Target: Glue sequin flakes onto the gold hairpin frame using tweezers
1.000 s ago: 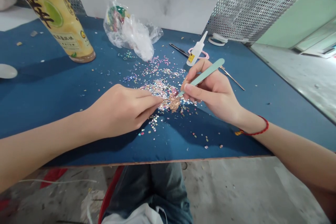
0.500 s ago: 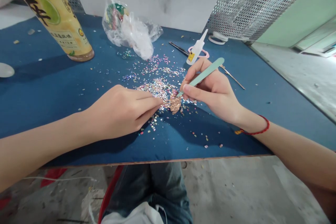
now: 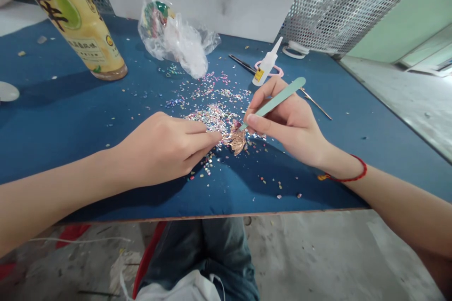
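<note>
Recorder: Location of the gold-coloured piece (image 3: 238, 143)?

Observer: Near the front edge of the blue surface (image 3: 335, 183), between the two hands, beside a scatter of small iridescent chips (image 3: 216, 116). Fan-like outline, narrower on its left.

Recorder: Grip of the left hand (image 3: 169, 148)?

Observer: Thumb hidden; fingertips brought together, pinching the narrow end of the piece.

Recorder: And the right hand (image 3: 287, 124)?

Observer: Its grip is closed round a pale green tool (image 3: 281, 98), held slantwise like a pen. Pointed end down, at the top of the gold-coloured piece; contact cannot be told at this scale. Red bracelet (image 3: 356, 178) on that wrist.

Recorder: Nearby items?

Observer: White nozzle bottle (image 3: 264, 70), upright just beyond the right hand, with a pink loop (image 3: 280, 70) partly behind it. Thin metallic rod (image 3: 319, 106) to the right of that hand. Clear plastic bag (image 3: 187, 47) behind the chips; tall yellow bottle (image 3: 92, 40) standing farther left.
</note>
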The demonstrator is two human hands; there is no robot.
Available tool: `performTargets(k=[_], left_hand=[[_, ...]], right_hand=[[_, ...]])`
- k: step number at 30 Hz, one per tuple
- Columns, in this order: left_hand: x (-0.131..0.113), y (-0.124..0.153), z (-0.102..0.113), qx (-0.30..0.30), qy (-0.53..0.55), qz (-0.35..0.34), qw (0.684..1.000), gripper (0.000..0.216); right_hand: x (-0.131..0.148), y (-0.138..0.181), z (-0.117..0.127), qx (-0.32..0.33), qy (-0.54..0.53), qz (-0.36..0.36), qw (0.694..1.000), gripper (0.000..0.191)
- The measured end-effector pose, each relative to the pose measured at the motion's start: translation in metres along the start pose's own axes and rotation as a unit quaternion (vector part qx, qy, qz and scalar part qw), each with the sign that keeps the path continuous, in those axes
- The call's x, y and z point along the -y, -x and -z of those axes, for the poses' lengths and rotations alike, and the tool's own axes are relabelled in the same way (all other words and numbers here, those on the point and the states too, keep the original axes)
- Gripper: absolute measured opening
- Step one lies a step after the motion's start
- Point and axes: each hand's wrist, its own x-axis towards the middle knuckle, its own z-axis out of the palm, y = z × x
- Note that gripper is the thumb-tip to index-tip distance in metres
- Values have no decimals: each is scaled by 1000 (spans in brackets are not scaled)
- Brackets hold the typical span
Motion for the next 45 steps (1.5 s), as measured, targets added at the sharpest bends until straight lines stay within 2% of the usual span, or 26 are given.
performTargets(k=[7, 13, 17, 27, 33, 35, 38, 41, 45], left_hand=[[-2, 0, 1, -3, -19, -6, 1000, 22], [-3, -1, 0, 7, -15, -4, 1000, 25], [-3, -1, 0, 8, -5, 3, 1000, 25], [-4, -2, 1, -9, 22, 5, 1000, 22], [-4, -2, 0, -10, 56, 13, 998, 23], [-4, -2, 1, -18, 53, 11, 998, 21], [-5, -1, 3, -36, 36, -1, 999, 20], [-5, -2, 5, -38, 20, -10, 999, 19], [-5, -3, 7, -44, 18, -6, 999, 19]], right_hand=[[4, 3, -2, -6, 110, 46, 993, 10], [7, 7, -5, 6, 226, 124, 966, 5], [8, 9, -6, 11, 265, 167, 950, 7], [11, 10, -2, 16, 206, 144, 968, 5], [7, 8, -2, -97, 52, 129, 985, 5], [4, 4, -2, -110, 0, 122, 986, 5], [-1, 0, -3, -105, -28, 105, 989, 16], [-2, -2, -2, -101, -8, 77, 992, 18], [5, 0, 1, -13, 53, 32, 998, 19]])
